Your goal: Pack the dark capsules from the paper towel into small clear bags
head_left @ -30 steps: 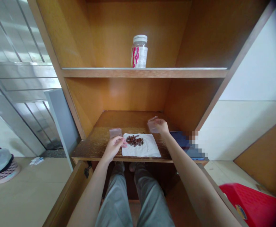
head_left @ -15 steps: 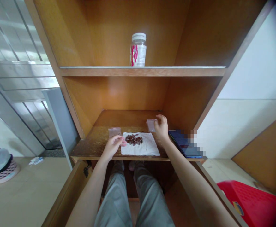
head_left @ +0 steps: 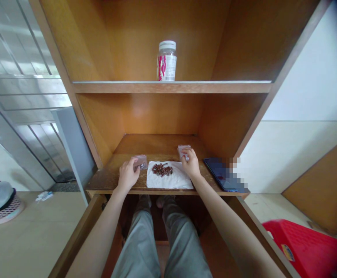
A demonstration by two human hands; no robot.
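A pile of dark brown capsules (head_left: 162, 170) lies on a white cloth (head_left: 174, 182) on the wooden cabinet shelf. Left of the cloth is a small clear zip bag (head_left: 142, 159). My left hand (head_left: 128, 175) is at that bag's left side, its thumb and fingers apart around the near corner. Another clear zip bag (head_left: 182, 147) lies behind the cloth's right part. Over its near part reaches my right hand (head_left: 191, 164), thumb and forefinger spread and touching or just above the plastic. I cannot see any capsule in either hand.
A dark phone (head_left: 222, 175) lies at the shelf's right edge. On the upper shelf stands a white-capped bottle (head_left: 167, 61) with a pink and white label. Open cabinet doors (head_left: 78, 235) flank my legs. A red plastic stool (head_left: 304, 247) is at lower right.
My left hand has moved left from the capsule pile to the left bag. My right hand has come down and left onto the right bag. The bags and capsules look unmoved.
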